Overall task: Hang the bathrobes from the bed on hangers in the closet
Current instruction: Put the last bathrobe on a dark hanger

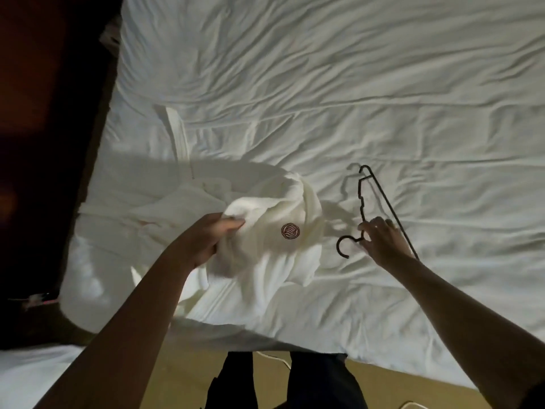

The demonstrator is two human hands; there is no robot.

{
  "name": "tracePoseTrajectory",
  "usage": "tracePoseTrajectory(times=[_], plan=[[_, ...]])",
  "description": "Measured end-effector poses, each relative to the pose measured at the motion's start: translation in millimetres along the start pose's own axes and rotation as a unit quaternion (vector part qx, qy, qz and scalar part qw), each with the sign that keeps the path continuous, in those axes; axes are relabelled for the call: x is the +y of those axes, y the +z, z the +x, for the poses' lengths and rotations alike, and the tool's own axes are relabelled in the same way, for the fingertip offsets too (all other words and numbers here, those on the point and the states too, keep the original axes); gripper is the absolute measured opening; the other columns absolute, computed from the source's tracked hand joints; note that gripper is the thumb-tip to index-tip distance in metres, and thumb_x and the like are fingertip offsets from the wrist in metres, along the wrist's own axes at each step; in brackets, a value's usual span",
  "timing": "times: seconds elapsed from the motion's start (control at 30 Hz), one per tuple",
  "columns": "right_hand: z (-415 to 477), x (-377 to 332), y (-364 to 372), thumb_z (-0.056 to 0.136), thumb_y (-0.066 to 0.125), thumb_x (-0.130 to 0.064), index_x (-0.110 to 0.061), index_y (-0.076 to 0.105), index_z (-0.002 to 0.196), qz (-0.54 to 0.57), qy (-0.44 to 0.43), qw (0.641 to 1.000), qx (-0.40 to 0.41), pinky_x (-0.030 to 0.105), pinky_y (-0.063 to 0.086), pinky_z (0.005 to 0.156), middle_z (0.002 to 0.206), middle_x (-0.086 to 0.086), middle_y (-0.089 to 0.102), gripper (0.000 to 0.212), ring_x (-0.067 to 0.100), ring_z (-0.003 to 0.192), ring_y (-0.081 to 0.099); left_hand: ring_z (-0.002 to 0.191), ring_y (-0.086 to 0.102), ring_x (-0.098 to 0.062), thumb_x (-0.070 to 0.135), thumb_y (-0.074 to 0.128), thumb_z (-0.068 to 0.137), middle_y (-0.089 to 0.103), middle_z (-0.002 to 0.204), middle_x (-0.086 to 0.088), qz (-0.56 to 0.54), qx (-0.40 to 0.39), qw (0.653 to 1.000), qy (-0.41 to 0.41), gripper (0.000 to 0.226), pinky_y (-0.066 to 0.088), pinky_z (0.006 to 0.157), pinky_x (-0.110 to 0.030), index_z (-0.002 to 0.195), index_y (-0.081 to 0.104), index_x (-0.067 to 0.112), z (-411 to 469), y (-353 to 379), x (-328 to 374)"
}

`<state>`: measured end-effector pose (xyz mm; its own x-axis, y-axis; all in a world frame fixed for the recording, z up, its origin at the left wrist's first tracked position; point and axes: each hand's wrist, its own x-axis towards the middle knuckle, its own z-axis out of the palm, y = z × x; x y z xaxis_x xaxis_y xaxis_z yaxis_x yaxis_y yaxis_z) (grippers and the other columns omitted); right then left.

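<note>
Person, viewed from a head-worn camera. Left hand [206, 242] and right hand [383, 240]: bare. Left forearm [132, 320] and right forearm [460, 302]: bare along the whole length in view, wrist to frame edge. Dark fabric [536, 394] in the lower right corner, at the upper end of the right arm; too dim to tell whether it is a sleeve edge. Legs: dark trousers [318, 385], near black in the low light, two legs with a narrow gap between.
</note>
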<state>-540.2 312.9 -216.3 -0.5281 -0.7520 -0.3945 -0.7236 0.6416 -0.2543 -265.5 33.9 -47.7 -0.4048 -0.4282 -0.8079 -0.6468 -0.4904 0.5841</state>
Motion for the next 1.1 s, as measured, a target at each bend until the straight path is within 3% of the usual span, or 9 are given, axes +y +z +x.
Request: tracePoseTrajectory(times=[0.07, 0.2, 0.37, 0.47, 0.7, 0.83, 0.9, 1.0, 1.1], plan=[[-14, -36, -13, 0.08, 0.084, -0.021, -0.017, 0.071, 0.112, 0.105, 0.006, 0.993, 0.051, 0.042, 0.055, 0.079, 0.108, 0.012, 0.062, 0.035, 0.036, 0.093, 0.064, 0.102, 0.074, -0.028, 0.024, 0.064, 0.1, 0.076, 0.111, -0.018, 0.007, 0.011, 0.999, 0.03, 0.026, 0.055, 0.091, -0.035, 0.115, 0.075, 0.005, -11, 2, 4], [-36, -110, -63, 0.085, 0.08, -0.035, -0.026, 0.073, 0.117, 0.246, 0.012, 0.958, 0.15, 0.03, 0.053, 0.078, 0.105, 0.002, 0.064, 0.034, 0.015, 0.076, 0.066, 0.119, 0.067, -0.033, 0.018, 0.06, 0.102, 0.072, 0.122, -0.018, -0.064, -0.019, 0.994, 0.091, 0.027, 0.046, 0.111, -0.044, 0.122, 0.072, 0.005, -32, -1, 13], [-64, -190, -119, 0.084, 0.078, -0.045, -0.029, 0.076, 0.115, 0.302, 0.026, 0.93, 0.206, 0.028, 0.05, 0.079, 0.096, 0.0, 0.069, 0.035, 0.015, 0.079, 0.066, 0.095, 0.072, -0.023, 0.006, 0.05, 0.103, 0.076, 0.102, -0.011, -0.162, -0.052, 0.974, 0.147, 0.022, 0.053, 0.086, -0.038, 0.116, 0.068, 0.01, -66, -2, 27], [-76, -227, -138, 0.083, 0.077, -0.046, -0.028, 0.076, 0.114, 0.321, 0.052, 0.92, 0.218, 0.03, 0.05, 0.079, 0.097, 0.004, 0.072, 0.036, 0.02, 0.085, 0.068, 0.095, 0.073, -0.025, 0.006, 0.049, 0.103, 0.076, 0.101, -0.011, -0.211, -0.082, 0.962, 0.155, 0.023, 0.056, 0.082, -0.04, 0.122, 0.062, 0.01, -87, -3, 35], [-117, -287, -161, 0.082, 0.076, -0.051, -0.034, 0.077, 0.107, 0.353, 0.037, 0.914, 0.196, 0.029, 0.052, 0.08, 0.093, -0.009, 0.076, 0.031, 0.009, 0.089, 0.07, 0.122, 0.062, -0.034, 0.016, 0.053, 0.104, 0.064, 0.133, -0.022, -0.267, -0.106, 0.941, 0.178, 0.034, 0.044, 0.112, -0.047, 0.135, 0.059, 0.004, -127, -17, 63], [-126, -308, -190, 0.081, 0.076, -0.053, -0.038, 0.077, 0.099, 0.469, 0.043, 0.866, 0.167, 0.035, 0.057, 0.087, 0.084, -0.011, 0.076, 0.023, 0.006, 0.077, 0.074, 0.128, 0.062, -0.026, 0.058, 0.03, 0.106, 0.067, 0.135, -0.011, -0.158, -0.165, 0.957, 0.179, 0.062, 0.045, 0.11, -0.042, 0.142, 0.057, 0.014, -155, -28, 77], [-128, -315, -207, 0.079, 0.08, -0.046, -0.036, 0.078, 0.096, 0.528, 0.031, 0.834, 0.159, 0.045, 0.059, 0.09, 0.084, -0.006, 0.077, 0.019, 0.015, 0.078, 0.076, 0.127, 0.063, -0.014, 0.064, 0.03, 0.104, 0.069, 0.132, 0.002, -0.043, -0.18, 0.958, 0.217, 0.06, 0.044, 0.108, -0.036, 0.139, 0.058, 0.025, -168, -33, 79], [-129, -325, -227, 0.081, 0.077, -0.037, -0.034, 0.08, 0.095, 0.536, 0.004, 0.827, 0.17, 0.051, 0.059, 0.088, 0.085, -0.001, 0.077, 0.015, 0.024, 0.08, 0.076, 0.129, 0.057, -0.006, 0.043, 0.071, 0.093, 0.064, 0.135, 0.015, 0.096, -0.126, 0.941, 0.3, 0.051, 0.042, 0.11, -0.03, 0.141, 0.055, 0.036, -175, -43, 82], [-125, -333, -238, 0.09, 0.068, -0.014, -0.025, 0.081, 0.093, 0.536, 0.023, 0.817, 0.211, 0.045, 0.063, 0.08, 0.083, -0.001, 0.077, 0.017, 0.02, 0.075, 0.076, 0.117, 0.066, -0.009, 0.015, 0.085, 0.081, 0.072, 0.123, 0.012, 0.149, -0.09, 0.923, 0.343, 0.061, 0.053, 0.102, -0.032, 0.134, 0.061, 0.035, -167, -47, 78]])
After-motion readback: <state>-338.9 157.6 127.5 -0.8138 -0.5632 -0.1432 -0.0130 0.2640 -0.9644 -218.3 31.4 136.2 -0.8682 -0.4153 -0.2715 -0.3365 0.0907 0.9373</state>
